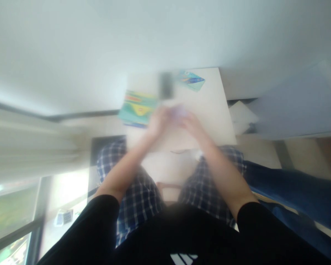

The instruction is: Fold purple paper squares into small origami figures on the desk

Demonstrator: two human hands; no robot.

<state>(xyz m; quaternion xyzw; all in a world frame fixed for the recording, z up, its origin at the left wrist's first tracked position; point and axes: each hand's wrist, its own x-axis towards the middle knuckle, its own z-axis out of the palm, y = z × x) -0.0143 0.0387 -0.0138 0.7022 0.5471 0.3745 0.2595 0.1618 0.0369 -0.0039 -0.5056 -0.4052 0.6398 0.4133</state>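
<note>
While both hands meet over the pale square table [209, 121], left hand [160, 123] and right hand [191, 125] pinching a blurred pale lilac object [180, 111], steady wrists seem wise; grip unclear

Both hands, left hand [160, 121] and right hand [192, 124], together over a pale table [215, 110], blurred.

Motion blur smears the whole view. The left hand [158, 121] and right hand [191, 123] meet over a pale small thing [179, 110], too blurred to name or to tell which fingers grip it. Just beyond the hands, a dark upright object [166, 85] is only a smudge. The print on the colourful book [136, 108] beside the left hand is unreadable. Both sleeves [93, 228] are cut off by the bottom edge.
</note>
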